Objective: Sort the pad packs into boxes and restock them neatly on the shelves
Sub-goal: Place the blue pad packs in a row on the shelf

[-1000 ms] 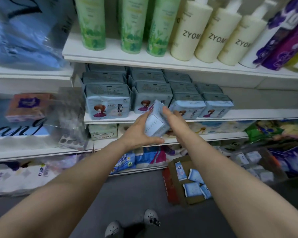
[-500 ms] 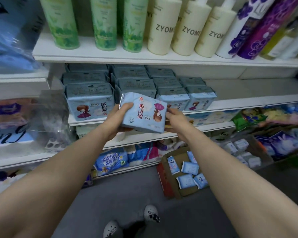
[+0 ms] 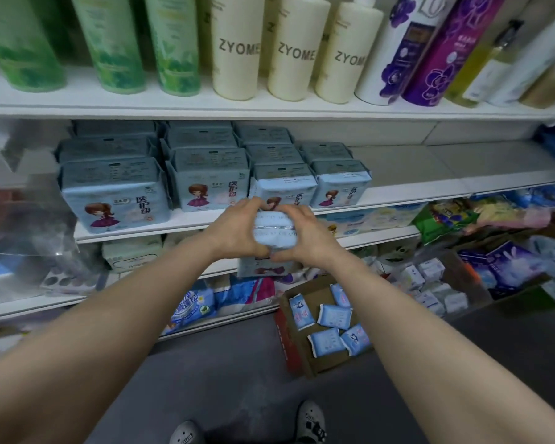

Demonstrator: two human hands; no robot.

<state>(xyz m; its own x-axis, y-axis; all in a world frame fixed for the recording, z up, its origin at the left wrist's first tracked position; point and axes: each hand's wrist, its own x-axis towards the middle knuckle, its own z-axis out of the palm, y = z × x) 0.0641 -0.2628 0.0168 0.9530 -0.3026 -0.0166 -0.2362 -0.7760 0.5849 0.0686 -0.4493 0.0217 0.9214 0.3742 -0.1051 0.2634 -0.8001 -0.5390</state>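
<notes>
Pad packs (image 3: 186, 174) on shelf (image 3: 398, 193); below right, apparently floor-level, box (image 3: 297, 350) holding packs.

Glossy plastic-film pad pack (image 3: 274, 233), matt brown cardboard box (image 3: 305, 363), smooth white shelf (image 3: 414, 192).

White shelving (image 3: 398, 190) fills the view in stacked tiers, each board with a pale front edge. The top shelf (image 3: 180, 105) carries green bottles (image 3: 109, 43), cream bottles marked ZYOME (image 3: 237, 49) and purple-flowered bottles (image 3: 430, 52) standing side by side. Behind the middle tier runs a plain white back panel (image 3: 382, 131). The floor (image 3: 231, 379) is dark grey and smooth. An open cardboard box (image 3: 293, 354) sits on it near the lowest shelf. The light is dim and even, with a cool cast.
</notes>
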